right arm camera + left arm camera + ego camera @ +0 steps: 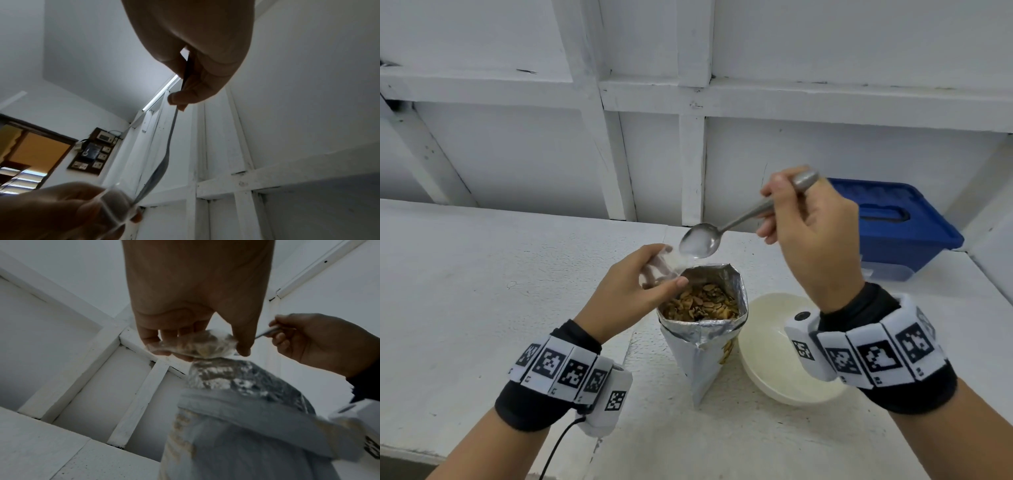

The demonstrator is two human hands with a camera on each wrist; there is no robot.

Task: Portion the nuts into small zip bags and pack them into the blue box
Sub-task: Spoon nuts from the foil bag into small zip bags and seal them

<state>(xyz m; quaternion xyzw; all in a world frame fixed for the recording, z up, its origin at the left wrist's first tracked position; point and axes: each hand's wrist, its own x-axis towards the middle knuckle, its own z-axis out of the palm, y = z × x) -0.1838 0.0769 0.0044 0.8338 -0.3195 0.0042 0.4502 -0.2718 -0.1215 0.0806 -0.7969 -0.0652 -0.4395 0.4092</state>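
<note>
A silver foil bag (703,342) stands open on the white table, full of brown nuts (702,303). My left hand (635,291) holds a small clear zip bag (662,265) just above the foil bag's left rim; the left wrist view shows the zip bag (193,345) pinched between fingers and thumb, with a few nuts inside. My right hand (808,222) grips the handle of a metal spoon (700,241), whose empty bowl hovers at the zip bag's mouth. The spoon (162,168) runs down from my right hand (191,81). The blue box (893,226) sits closed at the back right.
A cream bowl (784,349) rests right of the foil bag, under my right wrist. White panelled wall (688,102) runs behind the table. Bare white tabletop (482,291) stretches to the left; its front edge lies at lower left.
</note>
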